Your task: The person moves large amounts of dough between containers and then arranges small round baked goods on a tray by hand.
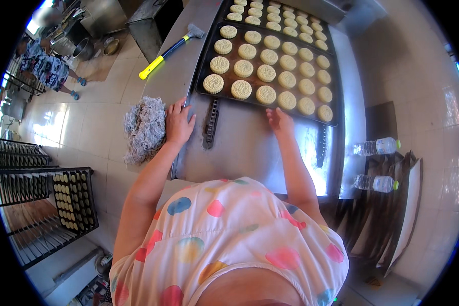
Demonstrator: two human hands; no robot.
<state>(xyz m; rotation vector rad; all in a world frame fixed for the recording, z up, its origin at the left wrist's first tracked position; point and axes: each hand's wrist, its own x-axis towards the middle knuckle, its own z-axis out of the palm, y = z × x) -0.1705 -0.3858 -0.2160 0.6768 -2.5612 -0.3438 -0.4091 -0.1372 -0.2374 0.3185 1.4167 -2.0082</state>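
A dark baking tray (pixel 306 113) lies on the metal conveyor table (pixel 239 148), with rows of round, pale, pattern-stamped pastries (pixel 266 95) on it. My right hand (pixel 281 122) is at the tray's near edge, fingers slightly bent and apart; whether they touch the rim I cannot tell. At the table's left edge rests my left hand (pixel 179 122), fingers spread and holding nothing. Right beside it is a shaggy grey bundle of rag strands (pixel 146 130). Farther up on that side lies a scraper (pixel 173 49) with a yellow and dark handle.
Behind the near tray sits another tray of pastries (pixel 289 23). Chain tracks (pixel 211 122) run along the table. Two clear bottles (pixel 376 183) stand at the right. Racks (pixel 30 186) with trays occupy the left, and another person (pixel 45 64) is at the far left.
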